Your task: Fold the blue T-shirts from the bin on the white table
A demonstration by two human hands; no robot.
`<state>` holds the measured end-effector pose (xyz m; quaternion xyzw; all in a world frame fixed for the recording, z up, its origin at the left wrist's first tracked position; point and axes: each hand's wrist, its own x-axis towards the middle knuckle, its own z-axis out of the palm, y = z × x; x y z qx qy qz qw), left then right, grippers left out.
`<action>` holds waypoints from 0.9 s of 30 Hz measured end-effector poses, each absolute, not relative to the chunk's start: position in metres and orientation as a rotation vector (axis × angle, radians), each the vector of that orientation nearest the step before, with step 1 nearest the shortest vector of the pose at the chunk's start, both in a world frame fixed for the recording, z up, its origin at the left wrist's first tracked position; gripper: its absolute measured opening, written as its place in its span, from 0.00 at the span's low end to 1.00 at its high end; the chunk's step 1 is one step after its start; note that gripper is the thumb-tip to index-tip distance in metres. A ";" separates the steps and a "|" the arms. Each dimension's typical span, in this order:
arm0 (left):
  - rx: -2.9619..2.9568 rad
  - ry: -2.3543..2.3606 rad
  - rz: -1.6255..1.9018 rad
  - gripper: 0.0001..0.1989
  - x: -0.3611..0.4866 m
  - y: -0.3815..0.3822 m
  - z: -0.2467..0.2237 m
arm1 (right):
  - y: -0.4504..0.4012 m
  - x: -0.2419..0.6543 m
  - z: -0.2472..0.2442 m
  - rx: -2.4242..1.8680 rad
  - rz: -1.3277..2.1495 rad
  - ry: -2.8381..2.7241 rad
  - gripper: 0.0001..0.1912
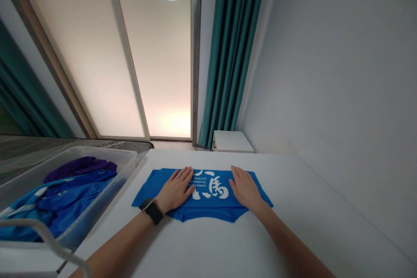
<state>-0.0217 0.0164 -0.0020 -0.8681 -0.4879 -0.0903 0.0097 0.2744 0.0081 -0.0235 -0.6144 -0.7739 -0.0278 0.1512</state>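
Observation:
A blue T-shirt (211,213) with white lettering lies folded on the white table (215,252), its neckline toward me. My left hand (177,189) rests flat on the shirt's left part, fingers stretched out and pointing away from me. On the right part of the shirt, my right hand (244,186) also lies flat with its fingers extended. Between the two hands the white print is visible, partly covered by the left fingers. A dark watch (151,210) is strapped on my left wrist.
To the left stands a translucent plastic bin (128,169) holding blue and purple clothes (78,191). A pale cable (48,236) curves across the lower left. Beyond the table are a small white cabinet (232,141), a green curtain (233,52) and frosted sliding doors (163,74). A wall (332,65) rises on the right.

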 end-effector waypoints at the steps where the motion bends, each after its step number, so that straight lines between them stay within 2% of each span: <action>1: -2.706 -1.536 -0.282 0.31 -0.017 0.017 -0.003 | 0.009 0.266 -0.026 -1.749 -0.009 -2.244 0.29; 9: -2.610 -1.653 -0.272 0.31 -0.008 0.016 -0.014 | 0.012 0.251 -0.034 -1.803 0.209 -2.305 0.35; 21: -2.273 -1.993 -0.115 0.29 -0.065 0.030 -0.010 | 0.010 0.253 -0.031 -1.935 0.221 -2.299 0.37; 27: -2.248 -1.977 -0.106 0.29 -0.063 0.031 -0.011 | 0.012 0.269 -0.036 -1.977 0.203 -2.253 0.37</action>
